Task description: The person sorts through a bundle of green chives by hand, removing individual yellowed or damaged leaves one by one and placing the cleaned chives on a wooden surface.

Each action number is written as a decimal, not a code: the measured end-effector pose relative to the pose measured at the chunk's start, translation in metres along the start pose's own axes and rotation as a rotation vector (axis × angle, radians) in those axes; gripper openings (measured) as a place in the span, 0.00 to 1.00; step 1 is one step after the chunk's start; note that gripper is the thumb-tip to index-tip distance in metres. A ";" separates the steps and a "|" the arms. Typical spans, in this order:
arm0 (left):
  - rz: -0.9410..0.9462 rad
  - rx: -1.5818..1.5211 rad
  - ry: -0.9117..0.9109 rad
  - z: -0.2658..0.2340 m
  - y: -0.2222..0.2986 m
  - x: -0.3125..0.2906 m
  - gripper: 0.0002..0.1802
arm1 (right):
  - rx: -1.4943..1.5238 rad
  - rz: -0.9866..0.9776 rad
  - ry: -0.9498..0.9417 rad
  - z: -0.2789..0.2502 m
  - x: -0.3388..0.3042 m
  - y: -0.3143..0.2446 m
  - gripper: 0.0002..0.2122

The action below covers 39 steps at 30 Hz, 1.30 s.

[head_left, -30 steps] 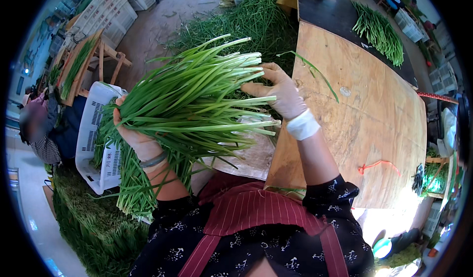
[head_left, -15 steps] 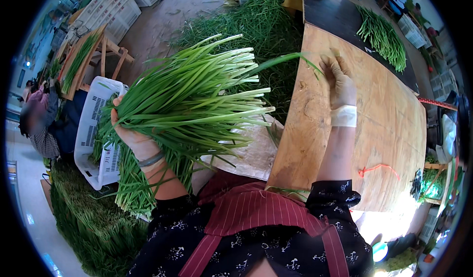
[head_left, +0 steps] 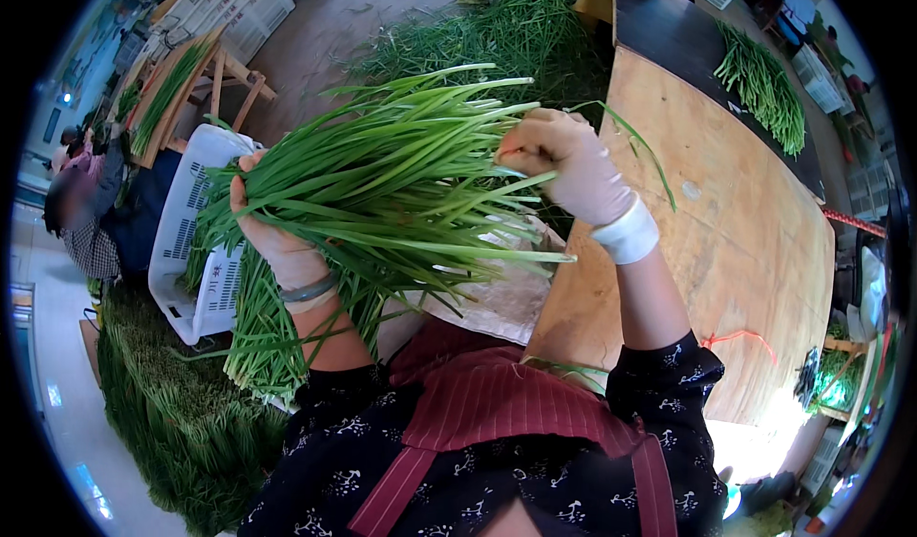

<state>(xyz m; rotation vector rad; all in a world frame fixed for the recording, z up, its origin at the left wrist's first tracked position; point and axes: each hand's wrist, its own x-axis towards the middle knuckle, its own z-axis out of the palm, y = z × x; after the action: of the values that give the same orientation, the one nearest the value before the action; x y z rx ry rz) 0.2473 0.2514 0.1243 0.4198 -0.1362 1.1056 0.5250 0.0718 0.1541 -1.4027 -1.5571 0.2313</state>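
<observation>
1. Green stalks (head_left: pixel 382 174), one thick bunch, sit in the left hand (head_left: pixel 279 250), its fingers wrapped around the leafy side!
2. Over at the paler stem ends (head_left: pixel 546 256), the gloved right hand (head_left: pixel 578 164) curls its fingers inward; whether they pinch a stalk, I cannot tell.
3. That bunch hangs between white crate (head_left: pixel 181 226) and plywood board (head_left: pixel 716 260).
4. Across the board's left edge arches one loose blade (head_left: pixel 650 151); red string (head_left: pixel 743 334) lies on the wood.

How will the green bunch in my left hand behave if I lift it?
The bunch is probably floppy: some leaves bend downward. Its pale stalks seem stiffer, sticking out nearly straight. They may slide apart, since their ends splay.
</observation>
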 end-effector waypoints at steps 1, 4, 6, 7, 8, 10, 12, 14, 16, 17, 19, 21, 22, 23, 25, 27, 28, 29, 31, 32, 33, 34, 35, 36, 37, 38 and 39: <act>0.008 0.021 -0.007 0.002 -0.001 0.000 0.11 | 0.208 0.063 0.041 0.003 0.002 -0.009 0.07; 0.087 0.045 0.132 0.007 -0.010 0.002 0.10 | 0.642 0.208 0.147 -0.028 -0.005 -0.020 0.06; 0.047 0.028 0.091 0.007 -0.014 0.003 0.10 | 0.451 0.139 -0.043 -0.038 0.000 -0.039 0.06; 0.062 0.043 0.093 0.008 -0.015 0.003 0.10 | 0.272 0.136 -0.141 -0.028 0.004 -0.050 0.07; 0.076 0.057 0.095 0.011 -0.017 0.003 0.10 | 0.106 0.106 -0.168 -0.015 0.005 -0.053 0.10; 0.084 0.068 0.066 0.011 -0.015 0.002 0.11 | -0.249 0.171 -0.329 0.009 0.011 -0.059 0.16; 0.065 0.057 -0.003 0.011 -0.013 0.002 0.13 | -0.423 0.315 -0.418 0.028 0.020 -0.069 0.17; 0.161 0.179 0.096 0.032 -0.033 -0.001 0.13 | -0.493 0.459 -0.446 0.036 0.028 -0.067 0.17; 0.215 0.225 0.110 0.042 -0.037 -0.001 0.13 | -0.430 0.440 -0.395 0.044 0.024 -0.059 0.17; 0.215 0.209 0.077 0.040 -0.036 0.002 0.13 | -0.399 0.430 -0.371 0.049 0.021 -0.054 0.17; 0.219 0.177 0.059 0.038 -0.033 0.003 0.13 | -0.221 0.381 -0.258 0.060 0.016 -0.048 0.12; 0.223 0.150 0.085 0.040 -0.033 0.003 0.12 | -0.009 0.351 -0.138 0.068 0.014 -0.046 0.10; 0.214 0.168 0.095 0.043 -0.034 0.002 0.12 | 0.146 0.365 -0.146 0.069 0.014 -0.047 0.07; 0.205 0.185 0.105 0.048 -0.036 0.000 0.11 | 0.260 0.353 -0.160 0.069 0.015 -0.051 0.07; 0.195 0.224 0.138 0.052 -0.041 -0.003 0.11 | 0.493 0.331 -0.189 0.066 0.022 -0.063 0.07; 0.193 0.262 0.175 0.056 -0.047 -0.004 0.11 | 0.625 0.285 -0.299 0.054 0.031 -0.077 0.07; 0.191 0.278 0.206 0.060 -0.051 -0.003 0.12 | 0.695 0.251 -0.303 0.050 0.033 -0.080 0.07; 0.188 0.293 0.238 0.063 -0.056 -0.003 0.12 | 0.765 0.216 -0.306 0.045 0.036 -0.083 0.08; 0.209 0.323 0.278 0.059 -0.050 -0.004 0.13 | 0.812 0.160 -0.226 0.030 0.048 -0.095 0.07; 0.217 0.326 0.278 0.051 -0.045 -0.003 0.13 | 0.831 0.133 -0.183 0.018 0.051 -0.101 0.06; 0.216 0.322 0.273 0.043 -0.043 0.000 0.14 | 0.758 0.069 -0.090 0.003 0.049 -0.106 0.06; 0.175 0.256 0.205 0.035 -0.037 0.001 0.15 | 0.660 -0.028 -0.007 -0.014 0.047 -0.108 0.08; 0.135 0.190 0.138 0.025 -0.028 0.002 0.15 | 0.681 -0.166 0.072 -0.031 0.045 -0.102 0.11; 0.094 0.122 0.079 0.014 -0.022 0.003 0.16 | 0.854 -0.291 0.109 -0.044 0.045 -0.085 0.12; 0.106 0.131 0.138 0.014 -0.022 0.005 0.15 | 1.164 -0.266 0.177 -0.067 0.038 -0.072 0.11; 0.118 0.144 0.198 0.015 -0.021 0.004 0.13 | 1.353 -0.274 0.207 -0.087 0.033 -0.059 0.10; 0.132 0.157 0.260 0.015 -0.022 0.004 0.12 | 1.541 -0.286 0.240 -0.104 0.029 -0.043 0.10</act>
<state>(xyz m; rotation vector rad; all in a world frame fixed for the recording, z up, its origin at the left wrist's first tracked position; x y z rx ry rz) 0.2700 0.2409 0.1334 0.4070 0.1548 1.2953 0.5791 0.0356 0.2503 0.0174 -0.8607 0.8186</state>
